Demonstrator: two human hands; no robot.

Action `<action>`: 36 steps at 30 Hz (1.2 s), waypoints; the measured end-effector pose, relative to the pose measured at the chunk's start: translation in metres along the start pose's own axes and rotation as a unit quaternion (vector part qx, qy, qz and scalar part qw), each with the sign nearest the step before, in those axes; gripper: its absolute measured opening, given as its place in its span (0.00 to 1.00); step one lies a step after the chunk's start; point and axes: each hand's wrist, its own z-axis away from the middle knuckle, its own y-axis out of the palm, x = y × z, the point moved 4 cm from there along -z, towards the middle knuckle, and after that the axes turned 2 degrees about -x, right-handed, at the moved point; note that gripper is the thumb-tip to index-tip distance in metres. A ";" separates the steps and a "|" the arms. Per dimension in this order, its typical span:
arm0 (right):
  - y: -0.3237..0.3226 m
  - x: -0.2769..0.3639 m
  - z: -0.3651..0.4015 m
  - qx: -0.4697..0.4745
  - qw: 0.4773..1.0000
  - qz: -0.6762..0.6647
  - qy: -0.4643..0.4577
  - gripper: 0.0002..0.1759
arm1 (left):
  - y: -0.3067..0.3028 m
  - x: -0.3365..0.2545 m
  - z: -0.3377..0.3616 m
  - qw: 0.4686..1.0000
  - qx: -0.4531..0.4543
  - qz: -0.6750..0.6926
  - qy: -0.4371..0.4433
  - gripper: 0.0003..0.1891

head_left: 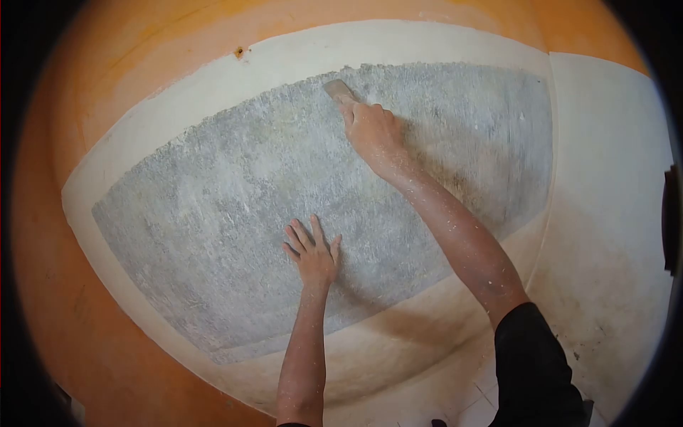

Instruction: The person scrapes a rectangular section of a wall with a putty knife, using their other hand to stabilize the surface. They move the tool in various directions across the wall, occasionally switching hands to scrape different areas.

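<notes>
My right hand (371, 129) grips a scraper (339, 90) whose flat blade presses against the upper edge of a large scraped grey patch (235, 213) on a wall. My left hand (311, 255) lies flat on the grey patch lower down, fingers spread, holding nothing. Both forearms are speckled with pale dust. A cream painted band (213, 85) surrounds the grey area.
Orange paint (64, 299) covers the wall to the left and above. A small chipped spot (239, 51) marks the orange-cream border. A white wall (612, 185) meets it at a corner on the right. Pale floor tiles (469, 406) show at the bottom.
</notes>
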 end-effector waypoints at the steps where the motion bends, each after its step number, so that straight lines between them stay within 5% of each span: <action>1: 0.001 -0.004 0.002 -0.011 1.000 -0.004 -0.011 0.23 | -0.001 0.000 0.003 1.000 0.005 0.010 -0.005 0.43; 5: -0.005 0.003 -0.049 -0.069 0.997 0.001 -0.026 0.24 | 0.007 0.003 0.004 1.000 -0.021 -0.018 0.006 0.43; 14: -0.007 0.007 -0.023 -0.039 0.999 0.027 -0.013 0.23 | 0.004 0.005 0.000 0.999 0.046 0.013 -0.013 0.42; 16: -0.003 -0.004 -0.013 -0.034 0.999 0.027 0.001 0.23 | 0.001 0.001 0.005 0.999 -0.031 -0.017 0.011 0.42; 20: -0.003 -0.009 -0.015 -0.045 0.998 0.044 -0.018 0.23 | -0.002 0.002 0.003 0.999 0.038 0.020 -0.010 0.41; 30: -0.007 0.007 -0.024 -0.053 0.997 0.052 -0.009 0.24 | 0.005 0.004 0.001 1.000 -0.026 -0.007 0.014 0.41; 33: -0.001 0.022 0.006 0.065 0.997 0.000 0.029 0.24 | 0.001 0.001 0.005 0.999 -0.036 -0.014 0.020 0.41; 35: 0.006 0.021 -0.002 0.015 1.000 0.010 -0.005 0.24 | 0.000 0.001 0.004 1.000 0.004 0.009 0.003 0.41; 36: 0.002 0.029 -0.005 -0.035 0.999 0.015 -0.039 0.24 | -0.002 0.001 0.004 0.999 -0.045 -0.017 0.021 0.41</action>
